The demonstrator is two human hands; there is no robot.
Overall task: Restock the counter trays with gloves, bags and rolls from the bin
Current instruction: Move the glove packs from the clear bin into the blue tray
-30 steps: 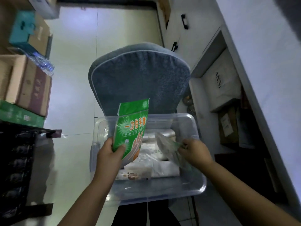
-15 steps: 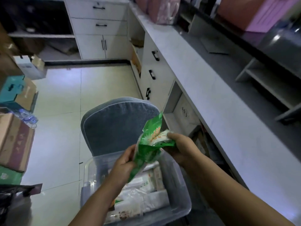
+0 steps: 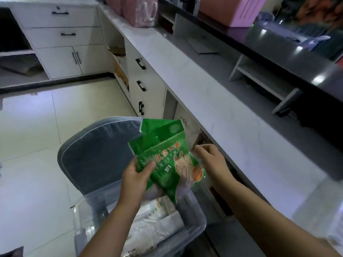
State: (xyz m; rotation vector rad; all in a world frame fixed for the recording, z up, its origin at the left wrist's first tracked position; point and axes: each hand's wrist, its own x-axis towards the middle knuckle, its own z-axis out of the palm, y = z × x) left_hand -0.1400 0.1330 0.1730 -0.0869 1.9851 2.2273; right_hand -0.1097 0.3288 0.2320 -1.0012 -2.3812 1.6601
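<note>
L grip (image 3: 138, 175) pinches green glove packs (image 3: 167, 160) above bin (image 3: 196, 217); R grip (image 3: 209, 156) steadies edge at 3 o'clock. Keep packs squared before moving to counter (image 3: 222, 108).

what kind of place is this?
Probably the staff side of a shop or service counter: a long pale worktop under a raised dark ledge, white drawers below, and a clear stock bin beneath green glove packets held in the left hand.

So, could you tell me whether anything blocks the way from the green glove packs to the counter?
Nothing visible does. The left hand holds the green glove packs above the clear bin, and the white countertop beside them lies bare.
</note>
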